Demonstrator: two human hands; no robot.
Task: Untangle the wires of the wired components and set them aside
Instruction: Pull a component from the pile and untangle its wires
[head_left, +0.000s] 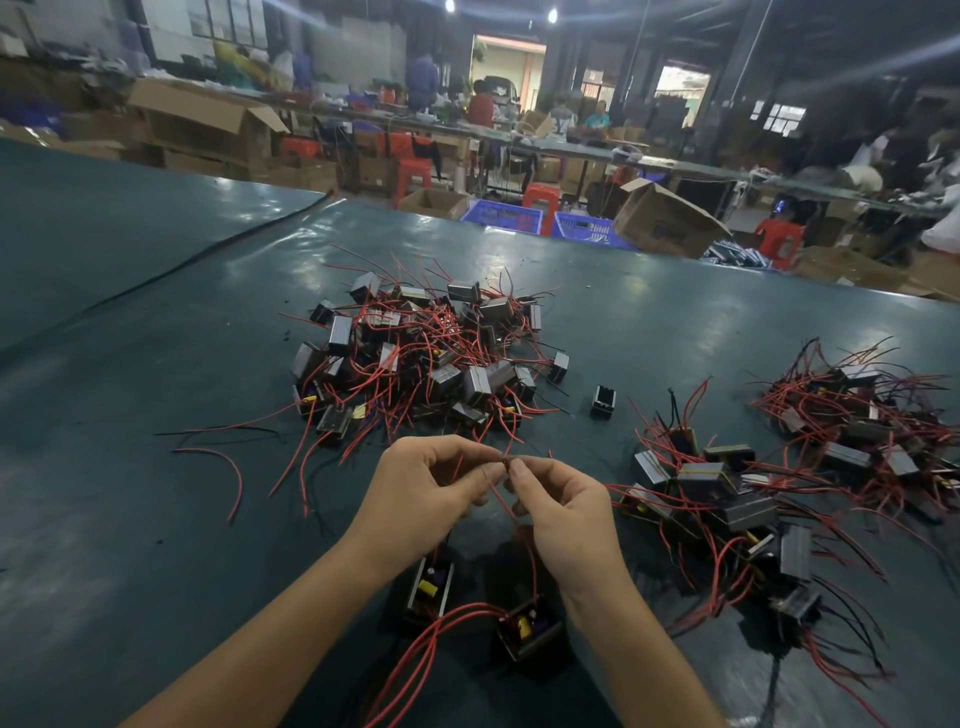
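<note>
Pinching a red wire (500, 500) between thumb and fingertips, the left hand (431, 488) and right hand (561, 514) are meeting tip to tip just above the green table (156, 519), near the person. Both are gripping the thin lead where it seems to be crossing another, probably so the strands can be drawn apart without dragging the parts along. A left component (430, 590) and a right component (527, 626) are lying under the wrists, their red leads running up toward the fingers; whether the two are knotted together cannot be told. A tangled pile (415, 353) is sitting farther off at centre, likely serving as the supply, while looser piles (727, 499) are spreading to the right, seemingly the set-aside spot within the right hand's easy reach. A lone component (602, 401) is lying between them.
</note>
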